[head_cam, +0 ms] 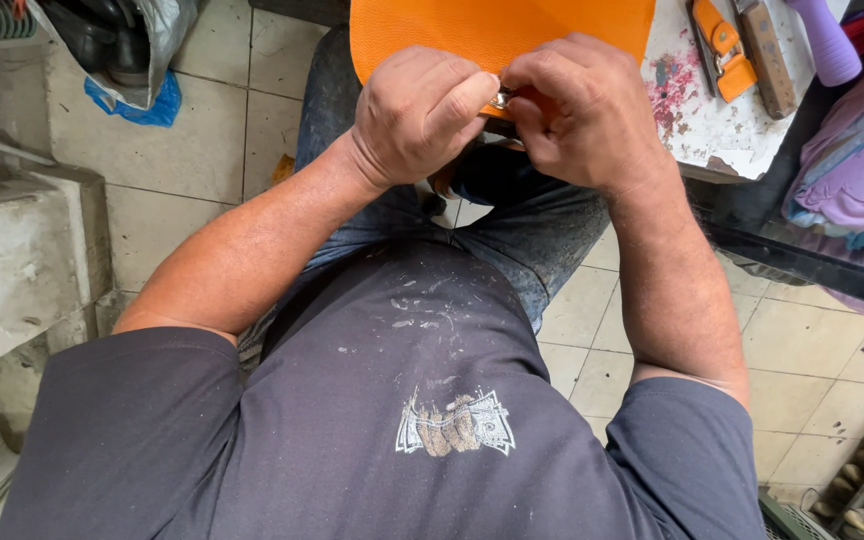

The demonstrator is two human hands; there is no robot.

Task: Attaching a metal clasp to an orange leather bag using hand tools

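Head view, looking down at a seated person in a dark grey shirt and worn jeans [542,225]. Both hands meet at the near edge of an orange leather sheet [497,30], which lies across the lap and reaches to the far edge of the view. The left hand [417,110] is closed, thumb and forefinger pinched on a small metal fitting [501,98] at the sheet's near edge; the right hand [577,110] is curled shut against the same spot, its fingertips hidden, so it cannot be told whether it grips the fitting or only the leather. To the right stands a stained white worktable [702,120] bearing an orange-handled tool [724,48] and a wooden block [767,55]; a purple handle [827,40] shows beyond. Folded purple cloth [852,170] lies at far right, a tiled floor [192,150] to the left. Judged risks: the fitting is small and held only by fingertips, so it could slip and drop between the knees to the floor; uneven pressure could seat it crooked or mark the leather; the unsupported sheet could slide off the lap.
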